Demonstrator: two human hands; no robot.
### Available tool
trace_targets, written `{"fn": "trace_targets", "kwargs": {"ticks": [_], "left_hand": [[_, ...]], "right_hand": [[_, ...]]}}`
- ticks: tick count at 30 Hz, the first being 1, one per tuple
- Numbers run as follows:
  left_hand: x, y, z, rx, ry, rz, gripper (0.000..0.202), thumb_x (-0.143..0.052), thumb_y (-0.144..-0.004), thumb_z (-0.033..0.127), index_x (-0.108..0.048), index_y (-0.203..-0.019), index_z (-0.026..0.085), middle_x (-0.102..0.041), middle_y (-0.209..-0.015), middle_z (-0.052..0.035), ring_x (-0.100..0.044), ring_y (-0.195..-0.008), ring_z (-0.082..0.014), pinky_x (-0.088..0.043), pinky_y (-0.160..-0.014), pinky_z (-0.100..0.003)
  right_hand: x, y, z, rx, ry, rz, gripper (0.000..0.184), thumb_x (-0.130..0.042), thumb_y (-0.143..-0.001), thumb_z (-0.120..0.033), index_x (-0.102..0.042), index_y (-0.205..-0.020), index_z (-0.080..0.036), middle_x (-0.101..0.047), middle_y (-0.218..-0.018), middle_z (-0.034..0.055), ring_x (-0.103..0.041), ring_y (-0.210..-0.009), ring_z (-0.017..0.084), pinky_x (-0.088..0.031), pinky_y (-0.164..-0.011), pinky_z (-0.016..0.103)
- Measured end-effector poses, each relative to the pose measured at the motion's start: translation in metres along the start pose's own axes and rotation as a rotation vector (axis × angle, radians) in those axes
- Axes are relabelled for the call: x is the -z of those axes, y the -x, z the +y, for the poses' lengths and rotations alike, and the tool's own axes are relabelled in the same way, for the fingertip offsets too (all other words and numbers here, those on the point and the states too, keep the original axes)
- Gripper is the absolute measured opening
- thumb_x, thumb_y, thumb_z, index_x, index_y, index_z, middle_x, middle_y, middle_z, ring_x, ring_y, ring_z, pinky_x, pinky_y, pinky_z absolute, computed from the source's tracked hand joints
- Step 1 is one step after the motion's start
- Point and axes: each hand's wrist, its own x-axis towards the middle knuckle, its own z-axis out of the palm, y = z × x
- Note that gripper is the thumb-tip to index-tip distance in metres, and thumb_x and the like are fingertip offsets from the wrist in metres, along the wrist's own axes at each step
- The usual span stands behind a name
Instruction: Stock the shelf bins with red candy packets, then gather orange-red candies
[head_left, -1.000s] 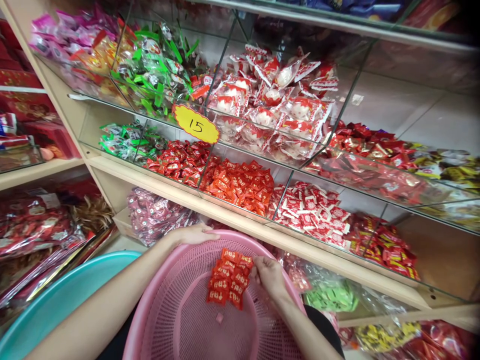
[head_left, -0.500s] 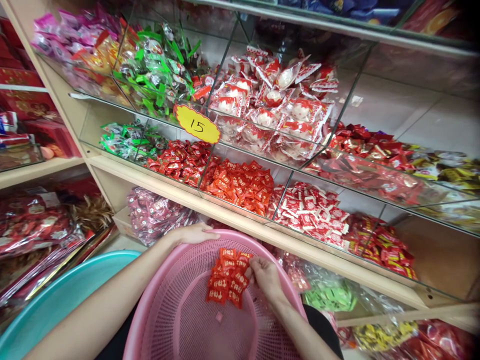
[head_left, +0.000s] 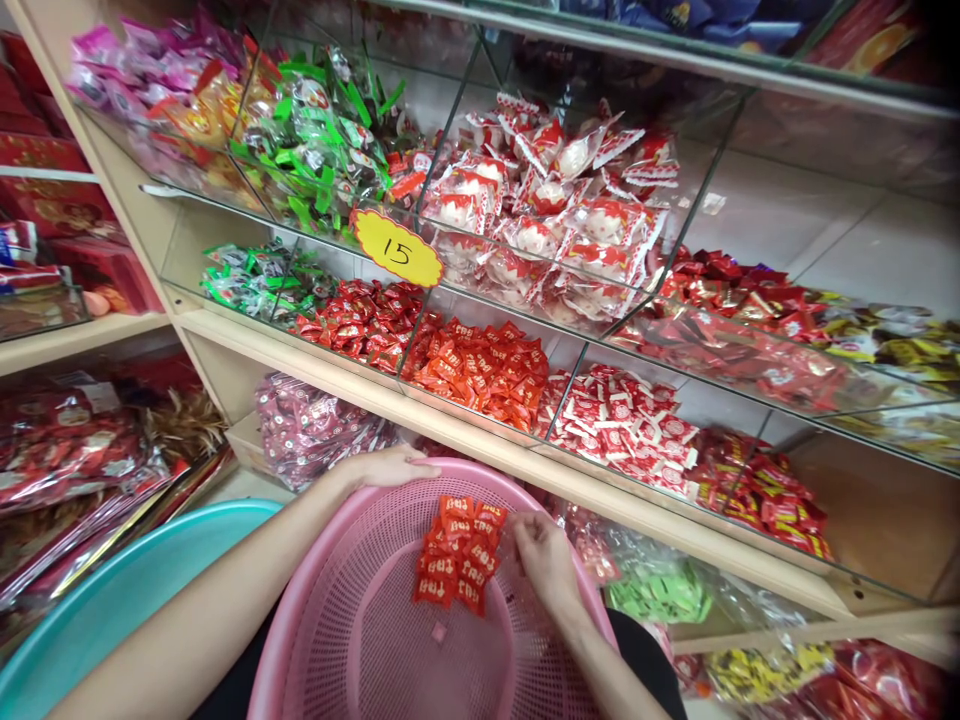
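A pink plastic basket [head_left: 397, 660] with meshed sides sits in front of me, tilted to show its inside. My left hand [head_left: 390, 467] is closed over its far rim, thumb side along the edge. Several red-orange wrapped candies [head_left: 456, 555] lie in neat rows against the far inner side of the basket. To the right of these candies, inside the basket, hovers my right hand [head_left: 541, 555]. Its fingers are curled in, a small gap parts them from the candies, and nothing shows in them.
Glass-fronted shelves ahead hold red-orange candies [head_left: 480, 370], red-and-white candies [head_left: 626, 425] and green-wrapped sweets [head_left: 319, 140]. A yellow price tag [head_left: 397, 248] reads 15. At lower left stands a turquoise basin [head_left: 97, 600]. Bagged sweets [head_left: 319, 430] fill the space under the shelf.
My right hand has moved slightly right, away from the edge of the red-orange candies. The candies, the pink basket and my left hand stay where they were.
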Motion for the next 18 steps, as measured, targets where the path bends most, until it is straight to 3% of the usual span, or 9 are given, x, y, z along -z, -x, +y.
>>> {"fn": "trace_targets", "kwargs": {"ticks": [3, 9, 18], "left_hand": [[0.000, -0.002, -0.002, -0.015, -0.007, -0.009, 0.047, -0.045, -0.070, 0.062, -0.052, -0.062, 0.016, -0.042, -0.054, 0.0029, -0.034, -0.051, -0.0087, -0.026, -0.047, -0.021], [0.001, -0.002, -0.002, -0.041, -0.057, -0.010, 0.048, -0.042, -0.073, 0.060, -0.059, -0.070, 0.016, -0.047, -0.059, 0.0020, -0.036, -0.054, -0.0093, -0.027, -0.049, -0.020], [0.000, -0.002, -0.003, -0.051, -0.028, -0.020, 0.048, -0.042, -0.074, 0.060, -0.061, -0.074, 0.015, -0.047, -0.059, 0.0022, -0.035, -0.053, -0.0094, -0.028, -0.050, -0.020]], "right_hand": [[0.001, 0.004, -0.002, 0.117, 0.094, 0.072, 0.024, -0.044, -0.078, -0.039, -0.054, -0.073, -0.018, -0.051, -0.050, -0.0016, -0.044, -0.043, 0.013, -0.031, -0.043, 0.024], [-0.015, 0.014, -0.005, 0.208, 0.229, -0.214, 0.024, -0.042, -0.079, -0.033, -0.055, -0.065, -0.019, -0.052, -0.052, -0.0013, -0.044, -0.046, 0.012, -0.027, -0.045, 0.022], [-0.020, 0.016, -0.002, 0.211, 0.238, -0.280, 0.024, -0.041, -0.079, -0.032, -0.057, -0.068, -0.018, -0.045, -0.049, -0.0040, -0.037, -0.044, 0.010, -0.022, -0.044, 0.021]]}}
